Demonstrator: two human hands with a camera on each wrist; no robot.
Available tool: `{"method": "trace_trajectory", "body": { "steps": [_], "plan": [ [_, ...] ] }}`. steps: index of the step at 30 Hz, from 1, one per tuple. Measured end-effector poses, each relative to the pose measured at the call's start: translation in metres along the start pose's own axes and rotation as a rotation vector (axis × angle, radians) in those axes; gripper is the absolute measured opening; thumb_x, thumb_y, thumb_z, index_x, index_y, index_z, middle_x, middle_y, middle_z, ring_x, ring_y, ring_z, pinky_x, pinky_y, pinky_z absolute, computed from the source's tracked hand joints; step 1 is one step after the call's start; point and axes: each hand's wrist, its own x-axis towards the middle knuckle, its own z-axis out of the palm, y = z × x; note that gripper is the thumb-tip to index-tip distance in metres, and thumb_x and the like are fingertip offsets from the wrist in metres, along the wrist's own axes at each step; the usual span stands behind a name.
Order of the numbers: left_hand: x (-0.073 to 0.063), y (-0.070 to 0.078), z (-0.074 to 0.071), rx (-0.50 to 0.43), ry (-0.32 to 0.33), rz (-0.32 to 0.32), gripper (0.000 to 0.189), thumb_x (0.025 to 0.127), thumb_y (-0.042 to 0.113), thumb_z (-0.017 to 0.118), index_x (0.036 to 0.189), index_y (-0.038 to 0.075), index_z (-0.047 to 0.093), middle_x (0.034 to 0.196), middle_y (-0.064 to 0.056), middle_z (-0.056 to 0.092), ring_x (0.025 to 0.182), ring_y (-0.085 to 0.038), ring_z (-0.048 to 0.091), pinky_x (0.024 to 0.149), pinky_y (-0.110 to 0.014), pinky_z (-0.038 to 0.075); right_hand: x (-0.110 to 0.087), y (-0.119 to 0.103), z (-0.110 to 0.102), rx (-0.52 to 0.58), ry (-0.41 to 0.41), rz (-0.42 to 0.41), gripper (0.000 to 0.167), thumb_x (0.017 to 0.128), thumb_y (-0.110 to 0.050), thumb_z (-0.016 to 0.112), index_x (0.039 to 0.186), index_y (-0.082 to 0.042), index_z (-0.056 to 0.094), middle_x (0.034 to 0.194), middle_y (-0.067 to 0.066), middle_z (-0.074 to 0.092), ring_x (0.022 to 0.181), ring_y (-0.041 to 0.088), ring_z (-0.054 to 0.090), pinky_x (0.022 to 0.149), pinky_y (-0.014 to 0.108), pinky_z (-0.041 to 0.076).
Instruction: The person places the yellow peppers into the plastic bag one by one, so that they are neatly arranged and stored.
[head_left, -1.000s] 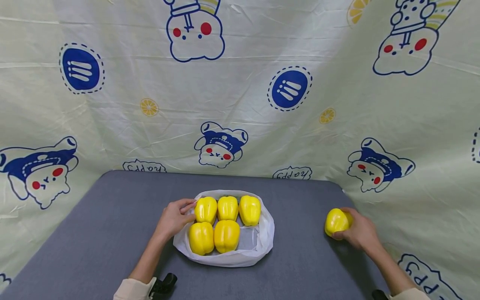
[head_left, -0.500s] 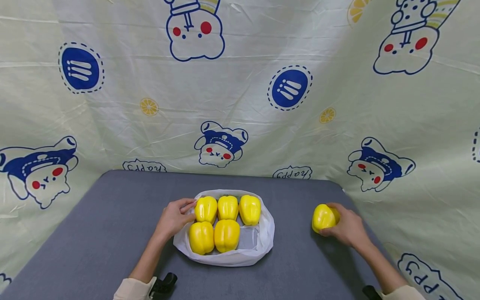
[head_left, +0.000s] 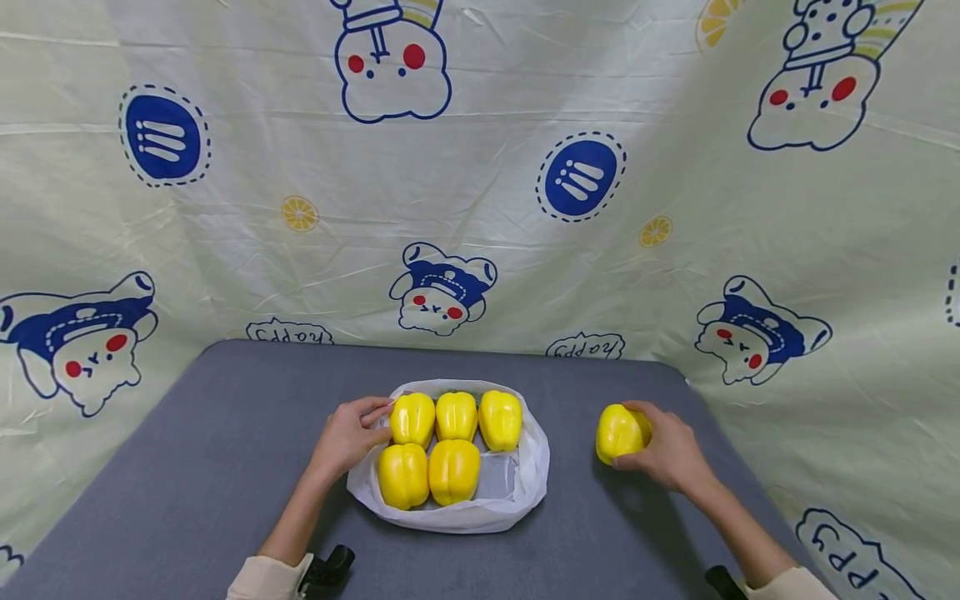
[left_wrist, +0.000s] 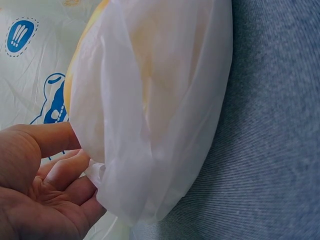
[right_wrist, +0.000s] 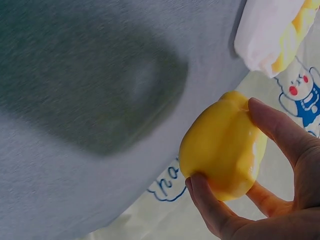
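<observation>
Several yellow bell peppers [head_left: 453, 472] sit in two rows inside a white plastic bag [head_left: 528, 467], which lies wide-mouthed on the table. At the bag's left rim is my left hand [head_left: 351, 435], its thumb and fingers holding the edge beside the upper left pepper. The left wrist view shows the crumpled bag wall [left_wrist: 135, 115] against the curled fingers [left_wrist: 80, 192]. To the right of the bag, my right hand [head_left: 667, 446] grips another yellow bell pepper [head_left: 621, 435] between thumb and fingers. In the right wrist view this pepper [right_wrist: 220, 150] is above the table, apart from its shadow.
A grey cloth-covered table [head_left: 225, 467] spreads under everything. Behind it and at its sides hangs a pale printed curtain [head_left: 480, 183]. Within the bag, the lower right spot [head_left: 495, 477] shows bare bottom.
My right hand has moved left with its bell pepper, closer to the bag. The left hand, the bag and the peppers inside stay where they were.
</observation>
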Motion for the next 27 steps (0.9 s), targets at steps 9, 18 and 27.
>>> {"method": "trace_trajectory", "body": {
  "steps": [9, 18, 27],
  "plan": [
    [0.003, -0.002, 0.001, 0.006, 0.004, -0.006, 0.047, 0.088, 0.007, 0.072, 0.135, 0.004, 0.064, 0.127, -0.010, 0.072, 0.129, -0.031, 0.061, 0.105, -0.050, 0.048, 0.002, -0.028, 0.008, 0.010, -0.005, -0.031, 0.085, 0.063, -0.030, 0.093, 0.136, -0.006, 0.058, 0.122, 0.022, 0.065, 0.104, 0.038, 0.059, 0.084, 0.056, 0.046],
    [0.002, -0.001, 0.001, 0.007, 0.005, -0.005, 0.047, 0.088, 0.007, 0.071, 0.134, 0.003, 0.064, 0.127, -0.011, 0.072, 0.128, -0.031, 0.062, 0.105, -0.049, 0.048, 0.007, -0.050, 0.014, 0.025, -0.021, -0.039, 0.081, 0.065, -0.026, 0.091, 0.137, -0.007, 0.058, 0.123, 0.019, 0.064, 0.103, 0.035, 0.057, 0.083, 0.053, 0.048],
    [0.002, -0.001, 0.000, 0.003, -0.001, -0.013, 0.047, 0.089, 0.008, 0.072, 0.135, 0.004, 0.064, 0.128, -0.010, 0.072, 0.130, -0.032, 0.060, 0.106, -0.050, 0.047, 0.009, -0.070, 0.023, 0.052, -0.038, -0.055, 0.082, 0.064, -0.024, 0.092, 0.138, -0.009, 0.058, 0.123, 0.018, 0.064, 0.103, 0.034, 0.057, 0.081, 0.049, 0.049]
  ]
}}
